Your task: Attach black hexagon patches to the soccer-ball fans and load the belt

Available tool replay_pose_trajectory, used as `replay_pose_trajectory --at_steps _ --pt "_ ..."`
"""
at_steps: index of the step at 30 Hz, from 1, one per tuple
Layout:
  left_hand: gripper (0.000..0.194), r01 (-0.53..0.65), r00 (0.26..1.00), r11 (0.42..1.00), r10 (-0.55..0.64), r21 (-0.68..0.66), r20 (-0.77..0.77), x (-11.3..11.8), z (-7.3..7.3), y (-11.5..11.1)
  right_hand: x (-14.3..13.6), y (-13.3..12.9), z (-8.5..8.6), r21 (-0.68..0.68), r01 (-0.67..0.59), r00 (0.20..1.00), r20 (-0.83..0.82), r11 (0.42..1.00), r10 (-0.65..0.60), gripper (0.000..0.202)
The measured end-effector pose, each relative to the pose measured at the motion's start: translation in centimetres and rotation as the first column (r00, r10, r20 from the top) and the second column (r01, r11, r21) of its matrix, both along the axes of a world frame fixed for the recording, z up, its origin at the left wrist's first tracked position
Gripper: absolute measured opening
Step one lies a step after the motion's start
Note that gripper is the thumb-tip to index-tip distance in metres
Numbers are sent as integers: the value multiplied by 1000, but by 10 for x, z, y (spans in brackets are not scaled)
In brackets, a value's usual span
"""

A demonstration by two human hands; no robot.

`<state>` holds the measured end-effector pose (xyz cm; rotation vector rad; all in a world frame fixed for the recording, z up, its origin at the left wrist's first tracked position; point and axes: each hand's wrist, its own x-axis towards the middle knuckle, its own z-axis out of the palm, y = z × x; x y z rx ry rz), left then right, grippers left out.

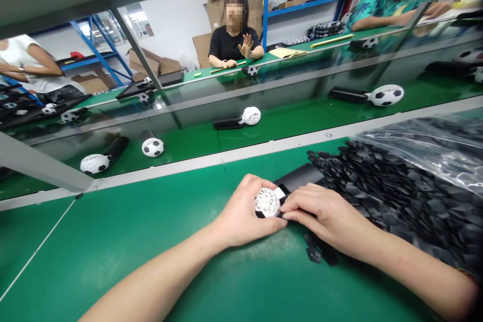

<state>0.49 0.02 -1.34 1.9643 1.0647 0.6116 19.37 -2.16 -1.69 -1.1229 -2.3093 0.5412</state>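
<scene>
My left hand (247, 214) is closed around the white openwork head (267, 202) of a handheld fan patterned like a football. The fan's black handle (302, 176) points away to the right on the green table. At the head's right side, my right hand (320, 214) pinches a small black plastic piece (282, 215) against it, mostly covered by the fingertips. Another black patch shows low on the head, near my left palm. Right of my hands lies a large heap of flat black pentagon pieces (396, 186), a few of them loose (314, 255) below my right wrist.
A clear plastic bag (426, 146) covers part of the heap. Beyond a metal rail (188, 162), several football fans lie on a green conveyor belt (188, 146), including a white-headed one (251, 115). A slanted metal post (41, 163) stands left. Across sit co-workers, one with a hand raised (246, 45).
</scene>
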Motion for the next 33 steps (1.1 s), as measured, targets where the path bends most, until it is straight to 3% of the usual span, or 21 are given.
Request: replay_pose_trajectory --at_steps 6,10,16,26,33 --pt "44 3 1000 1000 -3 22 -2 1 1 0 -5 0 -2 -23 110 993 -47 994 -111 8" --pt "46 5 1000 1000 -5 21 5 1 0 0 -4 1 0 -86 66 988 -130 994 -77 10" --pt "53 55 998 998 -55 -3 5 -2 3 2 -4 1 -1 -43 6 995 -102 999 -10 13" --pt "43 22 999 993 -25 118 21 -1 -5 -2 -3 4 -6 -78 112 986 -114 991 -121 12" --pt "44 -14 999 991 9 134 37 -1 -8 -3 -14 -12 0 -338 187 944 -199 923 -264 14"
